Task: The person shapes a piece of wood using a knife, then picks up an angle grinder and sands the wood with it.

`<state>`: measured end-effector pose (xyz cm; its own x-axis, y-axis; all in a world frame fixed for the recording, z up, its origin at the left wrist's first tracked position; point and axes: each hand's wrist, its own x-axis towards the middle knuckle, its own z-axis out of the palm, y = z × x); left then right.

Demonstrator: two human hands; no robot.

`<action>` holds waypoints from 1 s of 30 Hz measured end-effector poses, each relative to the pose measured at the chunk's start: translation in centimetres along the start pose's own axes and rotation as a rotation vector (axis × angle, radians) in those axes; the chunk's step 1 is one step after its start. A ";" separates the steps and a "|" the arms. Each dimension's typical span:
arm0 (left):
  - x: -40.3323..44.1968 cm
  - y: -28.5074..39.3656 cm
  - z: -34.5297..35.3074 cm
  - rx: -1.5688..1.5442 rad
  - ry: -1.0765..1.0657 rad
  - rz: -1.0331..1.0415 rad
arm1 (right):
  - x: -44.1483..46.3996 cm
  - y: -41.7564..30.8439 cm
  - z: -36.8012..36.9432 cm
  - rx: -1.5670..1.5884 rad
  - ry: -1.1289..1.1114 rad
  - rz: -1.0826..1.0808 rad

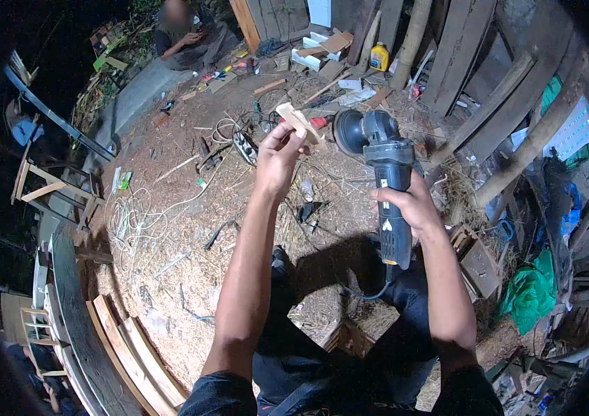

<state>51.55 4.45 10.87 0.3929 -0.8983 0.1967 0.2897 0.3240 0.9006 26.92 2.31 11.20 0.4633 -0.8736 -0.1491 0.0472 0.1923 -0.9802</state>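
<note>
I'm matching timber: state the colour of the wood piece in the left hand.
The wood piece is pale tan, best seen in the head view.

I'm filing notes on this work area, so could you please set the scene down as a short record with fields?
Left hand: holds up a small piece of wood
Right hand: grips the grinder around its body
Ground: littered with wood shavings
Lower left: long planks side by side
Right side: crumpled green plastic sheet
Back: yellow bottle; another person
</note>
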 end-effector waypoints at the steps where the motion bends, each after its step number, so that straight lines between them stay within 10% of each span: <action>1: 0.2 -0.3 -0.6 0.014 0.004 -0.006 | 0.0 0.0 0.0 0.018 -0.002 0.015; 10: -0.1 1.6 -0.8 -0.192 -0.229 -0.118 | 0.2 0.1 -0.2 0.010 0.051 0.022; 30: -0.2 0.6 -0.4 0.181 0.084 -0.342 | 0.6 0.7 0.6 -0.136 0.096 -0.112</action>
<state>51.97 4.92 11.22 0.3724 -0.9154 -0.1525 0.2612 -0.0543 0.9638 27.74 2.23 10.46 0.3746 -0.9262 -0.0440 -0.0294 0.0355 -0.9989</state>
